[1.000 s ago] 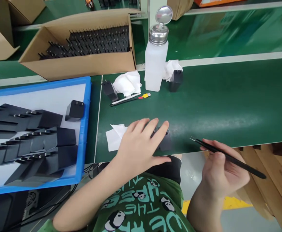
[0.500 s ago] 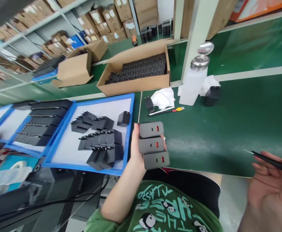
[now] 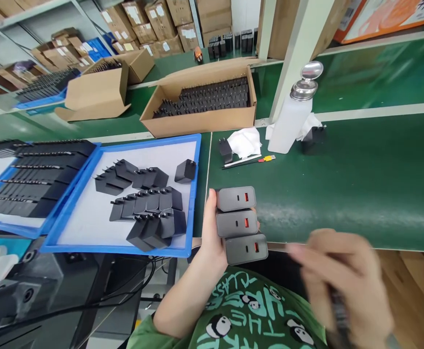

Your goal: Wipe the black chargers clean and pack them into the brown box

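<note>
My left hand [image 3: 212,242] is wrapped around three dark grey charger blocks in a stack: a top charger [image 3: 230,199], a middle charger [image 3: 228,224] and a lower charger [image 3: 237,250]. Their port faces are turned up, each with a small dark slot and a red USB port. My right hand [image 3: 350,286], smeared by motion, is curled to the right of the chargers and apart from them. Dark tweezers [image 3: 338,310] show blurred beneath its fingers; their tip cannot be made out.
Left stands a blue-rimmed tray [image 3: 77,232] with several black chargers. Behind is a carton [image 3: 201,120] of chargers. A white pump bottle [image 3: 288,123], white tissue [image 3: 246,141], a single charger [image 3: 225,151] and a thin cable tool with yellow plug [image 3: 269,158] lie on the green bench.
My right hand has swung left from the far right, toward the chargers, and turned over with the tweezers. The left hand still grips the chargers, slightly lower and further right in view.
</note>
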Motion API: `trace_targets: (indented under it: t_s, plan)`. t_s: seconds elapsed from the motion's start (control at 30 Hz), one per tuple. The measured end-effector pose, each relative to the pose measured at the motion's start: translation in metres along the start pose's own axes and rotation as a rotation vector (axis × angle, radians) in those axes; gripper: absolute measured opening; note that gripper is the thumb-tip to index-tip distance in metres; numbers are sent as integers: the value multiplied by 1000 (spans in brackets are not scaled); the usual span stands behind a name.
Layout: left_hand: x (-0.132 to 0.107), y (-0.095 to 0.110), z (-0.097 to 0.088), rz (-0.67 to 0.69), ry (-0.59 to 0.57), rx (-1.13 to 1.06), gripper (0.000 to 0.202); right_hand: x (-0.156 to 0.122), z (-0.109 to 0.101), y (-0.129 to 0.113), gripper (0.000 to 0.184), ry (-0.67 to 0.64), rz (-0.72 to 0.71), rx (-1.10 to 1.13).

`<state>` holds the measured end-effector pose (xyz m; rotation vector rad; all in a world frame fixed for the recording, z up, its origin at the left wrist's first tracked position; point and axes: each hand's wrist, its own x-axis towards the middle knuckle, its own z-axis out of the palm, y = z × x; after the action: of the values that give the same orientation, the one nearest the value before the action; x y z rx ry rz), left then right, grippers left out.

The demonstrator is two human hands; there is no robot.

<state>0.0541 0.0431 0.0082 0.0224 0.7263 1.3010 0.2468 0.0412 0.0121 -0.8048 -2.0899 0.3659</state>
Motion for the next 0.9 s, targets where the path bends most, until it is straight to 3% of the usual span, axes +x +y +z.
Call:
trace_targets:
  t_s: [0.07,0.2,0.4,0.63,0.73,0.8,0.9]
  plan:
    - [-3,-1,3,-26,79,9,64,12,6,-15,37,-100,-118,11]
    - [-9,-1,8,-58,165,34,66,28,17,-27,33,-161,-262,-63]
    - [-13,1,7,-156,196,-42,68,28,20,-24,18,-156,-269,51]
    - [-13,1,3,-121,215,-21,63,31,21,-26,17,-219,-277,12]
    - [-12,1,2,-120,205,-34,64,29,17,-24,26,-238,-301,-14]
    - [-10,1,-2,-108,195,-36,65,25,10,-20,26,-208,-287,-46]
    - [-9,1,-9,-94,139,-30,66,20,0,-18,10,-18,-183,-137]
